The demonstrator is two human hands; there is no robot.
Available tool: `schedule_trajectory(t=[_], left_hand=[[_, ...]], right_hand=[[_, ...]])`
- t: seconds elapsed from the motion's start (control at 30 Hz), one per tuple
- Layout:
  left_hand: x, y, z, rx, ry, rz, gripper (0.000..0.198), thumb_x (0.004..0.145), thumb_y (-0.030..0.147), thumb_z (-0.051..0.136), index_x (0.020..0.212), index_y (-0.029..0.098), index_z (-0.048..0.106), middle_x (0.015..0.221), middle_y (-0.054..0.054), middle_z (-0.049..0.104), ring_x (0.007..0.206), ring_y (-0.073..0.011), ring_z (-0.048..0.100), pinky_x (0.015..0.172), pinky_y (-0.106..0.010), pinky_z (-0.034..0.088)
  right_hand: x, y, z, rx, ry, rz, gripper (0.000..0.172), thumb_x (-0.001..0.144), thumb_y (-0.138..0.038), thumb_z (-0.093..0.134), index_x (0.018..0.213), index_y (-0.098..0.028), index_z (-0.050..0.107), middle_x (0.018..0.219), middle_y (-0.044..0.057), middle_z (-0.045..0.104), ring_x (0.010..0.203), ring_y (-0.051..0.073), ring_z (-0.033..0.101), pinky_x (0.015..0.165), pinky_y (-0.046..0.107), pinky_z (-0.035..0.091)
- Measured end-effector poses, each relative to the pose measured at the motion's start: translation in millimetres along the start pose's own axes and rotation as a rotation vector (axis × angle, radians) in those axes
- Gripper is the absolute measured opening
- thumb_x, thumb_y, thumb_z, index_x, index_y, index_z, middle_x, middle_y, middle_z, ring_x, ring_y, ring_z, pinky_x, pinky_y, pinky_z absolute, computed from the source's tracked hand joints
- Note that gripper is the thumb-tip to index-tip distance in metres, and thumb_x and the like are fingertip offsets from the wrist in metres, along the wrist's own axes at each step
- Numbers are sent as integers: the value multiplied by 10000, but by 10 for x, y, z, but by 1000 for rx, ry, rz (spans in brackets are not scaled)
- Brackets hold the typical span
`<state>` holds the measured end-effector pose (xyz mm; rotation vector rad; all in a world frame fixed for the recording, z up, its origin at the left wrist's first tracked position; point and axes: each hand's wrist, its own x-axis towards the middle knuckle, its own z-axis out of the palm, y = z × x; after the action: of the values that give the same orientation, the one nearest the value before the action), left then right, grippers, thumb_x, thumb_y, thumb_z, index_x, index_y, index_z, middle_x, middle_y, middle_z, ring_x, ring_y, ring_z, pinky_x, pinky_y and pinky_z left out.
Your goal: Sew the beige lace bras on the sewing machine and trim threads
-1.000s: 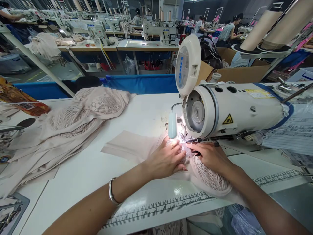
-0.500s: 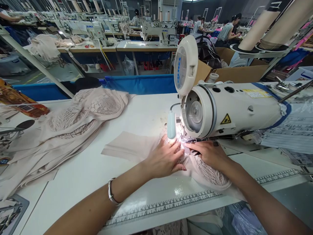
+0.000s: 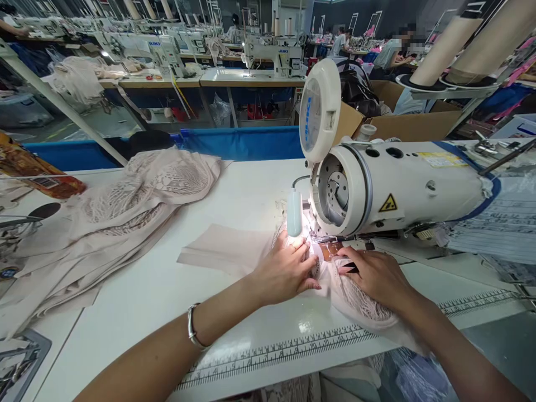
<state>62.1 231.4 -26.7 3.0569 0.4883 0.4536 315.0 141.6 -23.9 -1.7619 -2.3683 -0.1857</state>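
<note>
A white sewing machine (image 3: 402, 184) stands at the right, its round end cover swung open. Under its lit needle area lies pale pink lace fabric (image 3: 355, 296), with a flat strip (image 3: 226, 248) reaching left over the table. My left hand (image 3: 287, 271) rests on the fabric left of the needle, palm down, fingers spread. My right hand (image 3: 374, 276) is bent over the lace to the right, thumb and fingers closed around a small dark tool (image 3: 350, 268), mostly hidden. The needle tip is lost in glare.
A pile of pink lace pieces (image 3: 167, 184) covers the table's left side, beside an orange packet (image 3: 42, 173). A printed ruler (image 3: 293, 352) runs along the front edge. Thread cones (image 3: 444, 50) stand at upper right. Behind are other sewing tables and a seated person (image 3: 389, 56).
My right hand has drawn back rightward from the needle area, uncovering an orange-brown part there. The round disc inside the machine's open end, blurred before, now shows sharply. My left hand has barely moved.
</note>
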Motion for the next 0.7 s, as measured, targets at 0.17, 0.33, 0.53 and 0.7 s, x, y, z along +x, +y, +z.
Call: schedule_trajectory(t=[0.17, 0.33, 0.53, 0.7], left_hand=[[3, 7, -20, 6, -6, 0, 533, 1055, 541, 294, 1199, 119, 587, 1265, -185, 630, 1232, -356, 542, 1054, -557, 280], [-2, 0, -7, -27, 13, 25, 524, 1066, 516, 294, 1082, 117, 634, 1275, -172, 640, 1289, -336, 517, 1113, -556, 221], [-3, -19, 8, -30, 2, 3, 567, 1054, 568, 271, 1256, 122, 556, 1311, -178, 627, 1279, -340, 538, 1128, -587, 192], [2, -59, 6, -27, 23, -22, 544, 1036, 589, 330, 1228, 143, 575, 1347, -172, 607, 1323, -361, 501, 1135, -619, 180]], right_hand=[[-54, -15, 0, -2, 88, -188, 572, 786, 22, 445, 1229, -257, 673, 764, -18, 711, 670, 153, 631, 660, 259, 425], [11, 0, -15, -5, 63, -226, 605, 752, 23, 464, 1205, -286, 719, 647, -30, 607, 602, 149, 551, 615, 268, 369], [101, -21, -38, -9, -38, -142, 653, 723, 25, 470, 1224, -315, 715, 676, -30, 638, 635, 147, 569, 598, 267, 335], [195, -44, -76, -18, -155, -65, 730, 706, 33, 440, 1278, -351, 682, 768, -24, 694, 714, 161, 617, 556, 263, 313]])
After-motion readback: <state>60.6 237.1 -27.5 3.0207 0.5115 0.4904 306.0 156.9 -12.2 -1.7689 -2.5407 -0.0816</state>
